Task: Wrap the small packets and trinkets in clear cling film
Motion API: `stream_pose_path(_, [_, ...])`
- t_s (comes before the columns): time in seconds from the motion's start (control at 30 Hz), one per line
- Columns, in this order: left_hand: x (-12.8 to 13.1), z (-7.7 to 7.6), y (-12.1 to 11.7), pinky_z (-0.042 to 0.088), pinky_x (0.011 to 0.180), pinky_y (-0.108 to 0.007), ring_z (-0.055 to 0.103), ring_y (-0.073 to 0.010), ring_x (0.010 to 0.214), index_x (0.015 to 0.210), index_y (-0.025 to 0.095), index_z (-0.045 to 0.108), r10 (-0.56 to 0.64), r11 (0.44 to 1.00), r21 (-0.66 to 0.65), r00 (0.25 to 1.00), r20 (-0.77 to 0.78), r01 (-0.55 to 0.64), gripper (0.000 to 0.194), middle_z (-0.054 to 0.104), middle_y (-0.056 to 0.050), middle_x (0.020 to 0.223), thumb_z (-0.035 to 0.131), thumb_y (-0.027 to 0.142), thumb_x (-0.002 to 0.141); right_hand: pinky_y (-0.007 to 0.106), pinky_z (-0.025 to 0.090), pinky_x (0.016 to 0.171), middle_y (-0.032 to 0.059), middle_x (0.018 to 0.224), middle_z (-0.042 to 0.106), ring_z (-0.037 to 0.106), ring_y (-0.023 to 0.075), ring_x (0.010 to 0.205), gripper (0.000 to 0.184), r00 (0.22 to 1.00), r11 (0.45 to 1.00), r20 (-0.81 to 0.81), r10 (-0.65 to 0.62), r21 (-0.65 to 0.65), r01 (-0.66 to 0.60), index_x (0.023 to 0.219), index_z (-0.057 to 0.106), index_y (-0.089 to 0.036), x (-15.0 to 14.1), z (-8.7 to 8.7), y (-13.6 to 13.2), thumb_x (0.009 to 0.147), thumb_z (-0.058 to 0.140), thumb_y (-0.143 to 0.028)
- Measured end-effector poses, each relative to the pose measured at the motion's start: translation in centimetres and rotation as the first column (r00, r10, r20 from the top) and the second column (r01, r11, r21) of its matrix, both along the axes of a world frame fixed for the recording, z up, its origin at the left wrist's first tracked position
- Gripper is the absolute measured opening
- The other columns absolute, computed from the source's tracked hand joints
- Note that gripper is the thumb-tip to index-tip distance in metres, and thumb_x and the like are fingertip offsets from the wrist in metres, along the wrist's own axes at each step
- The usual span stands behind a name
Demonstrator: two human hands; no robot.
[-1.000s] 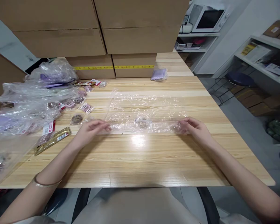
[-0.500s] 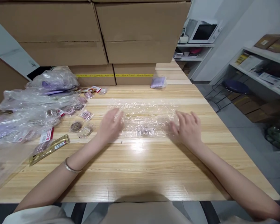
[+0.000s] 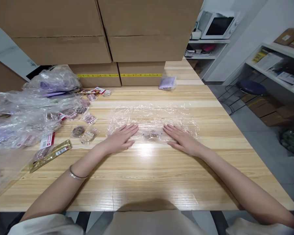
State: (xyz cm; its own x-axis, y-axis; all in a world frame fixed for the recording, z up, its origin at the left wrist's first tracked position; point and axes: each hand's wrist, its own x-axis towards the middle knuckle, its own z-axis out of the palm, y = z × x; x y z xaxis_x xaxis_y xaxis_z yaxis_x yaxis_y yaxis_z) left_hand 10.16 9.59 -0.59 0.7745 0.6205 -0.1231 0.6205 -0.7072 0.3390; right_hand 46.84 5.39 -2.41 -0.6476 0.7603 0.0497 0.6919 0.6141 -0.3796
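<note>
Left hand [image 3: 120, 138] and right hand [image 3: 185, 141] flat on clear film [image 3: 149, 114], each grip spread apart; uneven pressure could wrinkle it.

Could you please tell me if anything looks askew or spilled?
The clear plastic bags at left look untidy, crumpled in a heap, and the gold packet near them lies at a slant. No spill shows.

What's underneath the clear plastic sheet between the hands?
Under or inside the clear plastic sheet, a small packet shows between the left hand and right hand, above the wooden table. Glare hides the packet's contents; the hands cover the sheet beneath them.
</note>
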Motion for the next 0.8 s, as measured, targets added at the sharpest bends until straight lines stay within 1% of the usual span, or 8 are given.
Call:
stream_pose_path(0.17, [-4.4,2.0,1.6,0.020,0.124,-0.043,0.028,-0.0227,0.149,0.149,0.023,0.044,0.048,0.992,-0.119,0.998,0.029,-0.044,0.060,0.033,-0.005,0.159,0.050,0.029,0.090,0.051,0.029,0.121,0.0051,0.153,0.044,0.037,0.0254,0.144,0.053,0.992,0.994,-0.071,-0.108,-0.029,0.106,0.149,0.045,-0.024,3.6,0.8,0.3,0.096,0.047,-0.026])
stream_pose_path(0.27, [-6.5,2.9,2.5,0.027,0.120,-0.044,0.034,-0.0246,0.147,0.133,0.029,0.063,0.117,0.951,-0.300,0.986,0.123,-0.075,0.042,0.046,-0.002,0.152,0.050,0.038,0.094,0.050,0.033,0.119,0.0018,0.144,0.055,0.044,0.0262,0.140,0.041,0.962,0.954,-0.166,-0.214,-0.247,0.170,0.136,0.061,-0.029,5.9,1.9,0.4,0.097,0.049,-0.036])
stream_pose_path(0.37, [-7.6,3.0,2.8,0.044,0.107,-0.041,0.051,-0.0282,0.134,0.116,0.028,0.073,0.334,0.855,-0.474,0.923,0.193,-0.210,0.039,0.065,-0.006,0.134,0.054,0.052,0.092,0.048,0.036,0.117,0.0016,0.137,0.062,0.052,0.0282,0.133,0.038,0.894,0.845,-0.229,-0.386,-0.476,0.243,0.121,0.072,-0.030,7.4,2.8,0.7,0.094,0.054,-0.050])
stream_pose_path(0.47, [-7.3,2.3,2.9,0.054,0.072,-0.031,0.070,-0.0246,0.088,0.093,0.021,0.075,0.604,0.743,-0.515,0.760,0.240,-0.428,0.046,0.075,-0.007,0.087,0.056,0.062,0.088,0.045,0.043,0.108,0.0061,0.117,0.074,0.064,0.0292,0.116,0.044,0.778,0.760,-0.291,-0.557,-0.556,0.336,0.099,0.079,-0.024,7.5,2.8,1.0,0.089,0.056,-0.060])
stream_pose_path(0.53, [-6.5,1.6,2.9,0.047,0.057,-0.026,0.063,-0.0181,0.065,0.078,0.019,0.068,0.680,0.714,-0.477,0.672,0.294,-0.513,0.047,0.066,-0.003,0.066,0.055,0.063,0.086,0.041,0.050,0.094,0.0072,0.098,0.077,0.068,0.0277,0.099,0.049,0.700,0.727,-0.310,-0.643,-0.533,0.432,0.082,0.076,-0.020,7.0,2.3,1.4,0.086,0.055,-0.065])
stream_pose_path(0.63, [-5.3,0.8,3.1,0.044,0.058,-0.025,0.058,-0.0155,0.061,0.081,0.019,0.061,0.666,0.746,-0.358,0.633,0.393,-0.562,0.038,0.063,0.000,0.068,0.057,0.057,0.085,0.036,0.048,0.076,0.0051,0.073,0.071,0.065,0.0235,0.074,0.050,0.666,0.697,-0.225,-0.711,-0.345,0.628,0.066,0.063,-0.021,6.1,1.5,2.0,0.084,0.052,-0.067])
stream_pose_path(0.73, [-4.6,0.3,3.2,0.045,0.063,-0.028,0.058,-0.0173,0.062,0.091,0.020,0.059,0.628,0.771,-0.151,0.699,0.342,-0.619,0.026,0.064,0.000,0.071,0.054,0.046,0.087,0.039,0.044,0.078,0.0040,0.060,0.064,0.062,0.0241,0.067,0.045,0.651,0.650,0.009,-0.759,-0.050,0.759,0.063,0.058,-0.023,5.5,1.3,2.4,0.084,0.051,-0.062])
stream_pose_path(0.8, [-4.2,0.1,3.0,0.047,0.072,-0.033,0.060,-0.0204,0.068,0.095,0.021,0.059,0.597,0.789,0.002,0.768,0.232,-0.615,0.021,0.065,-0.002,0.072,0.051,0.039,0.089,0.044,0.043,0.083,0.0060,0.058,0.064,0.063,0.0272,0.069,0.043,0.611,0.625,0.153,-0.777,0.066,0.778,0.065,0.059,-0.024,5.0,1.7,2.3,0.084,0.052,-0.061])
